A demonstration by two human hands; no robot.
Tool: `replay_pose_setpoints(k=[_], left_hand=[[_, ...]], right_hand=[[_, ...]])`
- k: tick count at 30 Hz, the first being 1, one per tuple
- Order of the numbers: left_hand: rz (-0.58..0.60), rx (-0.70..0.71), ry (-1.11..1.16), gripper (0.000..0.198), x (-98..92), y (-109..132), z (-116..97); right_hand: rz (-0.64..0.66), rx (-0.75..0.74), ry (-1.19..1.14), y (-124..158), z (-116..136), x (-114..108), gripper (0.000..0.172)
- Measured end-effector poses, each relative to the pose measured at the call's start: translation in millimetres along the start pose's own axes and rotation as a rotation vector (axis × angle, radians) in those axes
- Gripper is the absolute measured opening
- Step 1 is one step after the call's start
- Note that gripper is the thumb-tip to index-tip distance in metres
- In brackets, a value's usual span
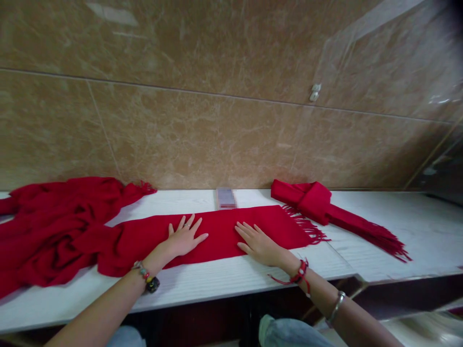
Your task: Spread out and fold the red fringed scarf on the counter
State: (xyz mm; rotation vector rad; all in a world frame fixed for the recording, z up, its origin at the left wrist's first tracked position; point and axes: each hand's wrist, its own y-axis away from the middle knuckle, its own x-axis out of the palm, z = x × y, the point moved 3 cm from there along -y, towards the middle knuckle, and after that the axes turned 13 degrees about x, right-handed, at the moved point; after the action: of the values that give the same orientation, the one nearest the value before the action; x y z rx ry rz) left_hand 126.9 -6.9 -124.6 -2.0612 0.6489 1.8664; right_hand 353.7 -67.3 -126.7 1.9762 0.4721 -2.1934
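Observation:
A red fringed scarf [217, 236] lies stretched across the white table, its fringe pointing right. My left hand [183, 237] rests flat on its middle stretch with the fingers spread. Palm down on the same scarf, farther right, is my right hand [258, 245], fingers extended and the thumb a little apart. Neither hand grips anything. Toward the left the cloth turns wrinkled and runs into a loose heap of red fabric [58, 231]; where one piece ends and another begins, I cannot tell. Beyond the fringe, a second red scarf [314, 200] lies folded and knotted, its fringed tail reaching right.
A small flat grey rectangular item [226, 198], its surface blurred, lies behind the scarf. The white wood-grain table [202, 284] backs onto a brown marbled tile wall [202, 135]. A seam crosses the tabletop at right, and its front edge runs close to my legs.

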Motion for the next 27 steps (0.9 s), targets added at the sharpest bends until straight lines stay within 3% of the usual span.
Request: replay_pose_setpoints(k=[5,10,14,17,23,27], left_hand=[[0.079,-0.078,-0.013,0.073,-11.9,4.5,17.0],[0.125,-0.138,-0.080,0.070,-29.3,15.7,18.4],[0.206,0.010,-0.038,0.077,-36.5,31.7,6.4],[0.263,0.124,-0.009,0.080,-37.0,51.8,8.5],[0.137,0.235,-0.154,0.049,-34.6,92.7,23.3],[0.063,0.236,-0.274,0.048,-30.3,102.6,24.2]], right_hand=[[-0.011,0.016,-0.036,-6.5,11.4,-10.6,0.054],[-0.078,-0.196,-0.122,-6.4,55.6,-26.5,0.048],[-0.046,-0.279,-0.099,-10.4,81.5,-30.8,0.037],[0.027,-0.293,-0.055,-14.9,90.2,-29.0,0.027],[0.038,-0.347,-0.023,-19.0,108.5,-27.6,0.022],[0.001,-0.397,-0.026,-23.3,130.1,-23.4,0.021]])
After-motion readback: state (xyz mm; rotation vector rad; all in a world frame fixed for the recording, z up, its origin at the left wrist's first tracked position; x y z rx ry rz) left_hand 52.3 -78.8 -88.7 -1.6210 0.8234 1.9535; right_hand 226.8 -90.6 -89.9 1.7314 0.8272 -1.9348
